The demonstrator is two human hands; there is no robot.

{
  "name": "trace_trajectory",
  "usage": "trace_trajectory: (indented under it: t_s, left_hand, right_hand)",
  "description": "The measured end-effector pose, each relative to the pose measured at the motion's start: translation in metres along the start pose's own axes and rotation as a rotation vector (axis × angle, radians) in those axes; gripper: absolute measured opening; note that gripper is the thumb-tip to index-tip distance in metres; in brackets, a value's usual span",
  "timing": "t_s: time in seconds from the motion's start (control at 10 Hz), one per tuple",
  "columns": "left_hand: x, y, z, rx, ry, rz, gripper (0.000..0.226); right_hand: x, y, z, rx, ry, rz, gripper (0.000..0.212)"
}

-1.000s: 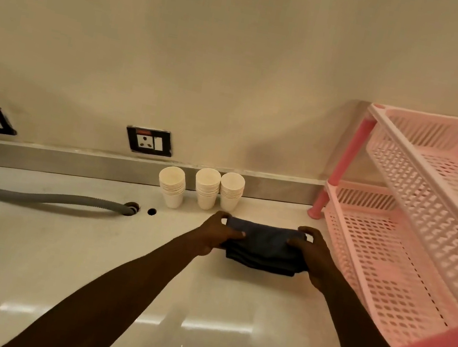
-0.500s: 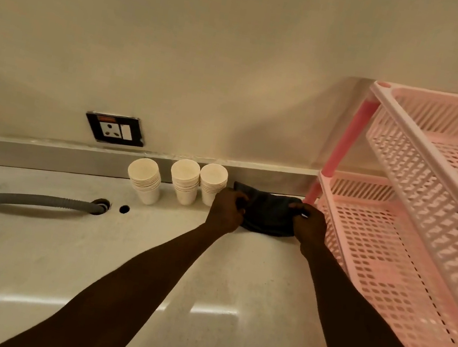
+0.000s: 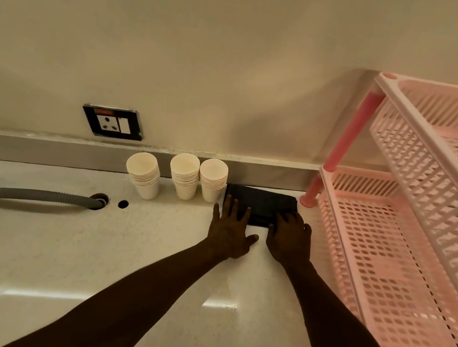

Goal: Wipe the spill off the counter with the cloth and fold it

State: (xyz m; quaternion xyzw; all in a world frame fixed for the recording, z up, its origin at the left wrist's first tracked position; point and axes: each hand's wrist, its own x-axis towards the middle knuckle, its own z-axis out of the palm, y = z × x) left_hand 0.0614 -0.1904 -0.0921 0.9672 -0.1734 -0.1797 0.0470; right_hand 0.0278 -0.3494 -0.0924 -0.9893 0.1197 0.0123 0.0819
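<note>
Head view: folded cloth (image 3: 260,205) lies between cups (image 3: 212,179) and rack (image 3: 362,245).

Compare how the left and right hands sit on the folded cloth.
The left hand lies flat with fingers spread, its fingertips on the dark cloth and its thumb out on the counter. The right hand looks more bunched, its fingers curled at the cloth's near right corner. Both rest palm down on the cloth's near edge; neither grips it.

On the pale counter (image 3: 40,247) before me lie a folded dark cloth (image 3: 262,203), three paper cup stacks (image 3: 183,176), a grey hose (image 3: 19,194) and a pink rack (image 3: 389,262).
</note>
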Motion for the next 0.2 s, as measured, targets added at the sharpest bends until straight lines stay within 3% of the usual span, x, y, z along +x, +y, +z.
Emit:
trace_trajectory:
  t_s: [0.1, 0.2]
  left_hand:
    - [-0.017, 0.004, -0.016, -0.033, -0.088, -0.059, 0.087]
    - [-0.037, 0.004, -0.033, -0.058, 0.01, -0.06, 0.08]
  right_hand:
    - [-0.009, -0.006, -0.013, 0.007, 0.002, -0.017, 0.049]
    - [-0.016, -0.014, -0.028, 0.028, 0.072, -0.077, 0.047]
